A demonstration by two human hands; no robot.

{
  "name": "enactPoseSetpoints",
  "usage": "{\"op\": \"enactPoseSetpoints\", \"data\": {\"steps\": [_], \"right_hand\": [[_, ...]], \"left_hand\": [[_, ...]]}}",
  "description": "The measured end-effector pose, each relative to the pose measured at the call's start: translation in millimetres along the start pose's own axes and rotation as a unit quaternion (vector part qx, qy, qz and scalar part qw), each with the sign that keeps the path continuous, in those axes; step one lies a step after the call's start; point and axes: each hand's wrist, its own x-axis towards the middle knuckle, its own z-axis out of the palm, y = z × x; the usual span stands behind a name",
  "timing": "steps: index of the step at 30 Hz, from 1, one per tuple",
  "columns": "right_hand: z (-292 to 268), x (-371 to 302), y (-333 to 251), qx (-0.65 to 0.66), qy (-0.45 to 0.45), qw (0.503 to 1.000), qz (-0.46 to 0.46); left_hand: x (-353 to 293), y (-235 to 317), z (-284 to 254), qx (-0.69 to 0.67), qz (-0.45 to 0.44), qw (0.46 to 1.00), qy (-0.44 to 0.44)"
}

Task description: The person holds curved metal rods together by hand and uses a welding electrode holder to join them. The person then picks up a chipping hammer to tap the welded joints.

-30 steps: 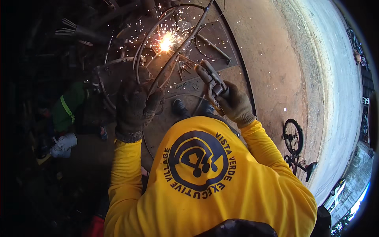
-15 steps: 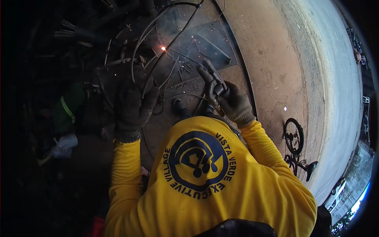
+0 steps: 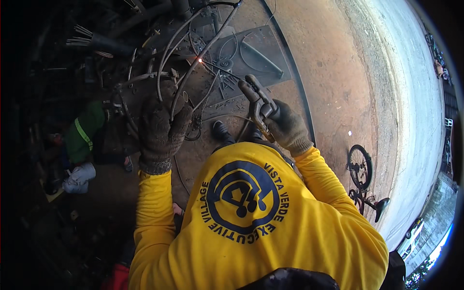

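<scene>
My left hand (image 3: 162, 130), in a dark knitted glove, grips the lower end of a frame of bent metal rods (image 3: 202, 52). The curved rods rise from between its fingers and thumb. My right hand (image 3: 288, 126), gloved as well, is closed around a welding electrode holder (image 3: 261, 104). A thin electrode (image 3: 222, 69) reaches from the holder's jaws toward the left. Its tip meets the frame at a small orange glowing spot (image 3: 200, 60). How the left fingers wrap round the rods is partly lost in shadow.
A dark metal plate (image 3: 270, 46) lies beneath the frame, with short rod offcuts and a metal bar on it. Cables trail near my feet (image 3: 221, 130). A bicycle (image 3: 360, 169) is at right. At left sits a person in a green sleeve (image 3: 86, 133) near dark metal clutter.
The bright arc has shrunk to a small glow, and the sparks and most of the smoke are gone. The scene looks brighter. Both hands stay almost in place, the electrode holder slightly lower.
</scene>
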Motion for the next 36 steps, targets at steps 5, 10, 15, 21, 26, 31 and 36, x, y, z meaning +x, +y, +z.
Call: {"op": "enactPoseSetpoints", "data": {"steps": [5,10,15,21,26,31,36], "right_hand": [[-1,1,-1,-0.008,-0.009,1.0,0.011],[7,1,10,0.002,0.003,1.0,-0.02],[13,3,24,0.014,0.017,0.996,-0.084],[10,2,14,0.052,0.011,0.998,-0.037],[5,-2,8,-0.016,0.033,0.995,-0.089],[-2,-2,-8,-0.019,0.001,1.0,0.024],[-1,-3,-2,-0.005,0.005,0.997,-0.071]], "left_hand": [[-9,-7,3,-0.033,-0.036,0.999,-0.006],[-1,1,0,-0.018,-0.013,1.0,-0.005],[6,6,-6,-0.018,-0.066,0.996,-0.06],[-7,-5,2,-0.038,-0.063,0.997,-0.025],[-28,-14,3,0.133,-0.034,0.989,-0.048],[-33,-50,24,0.171,0.078,0.981,0.057],[-13,-8,5,0.049,-0.008,0.999,-0.009]]}}
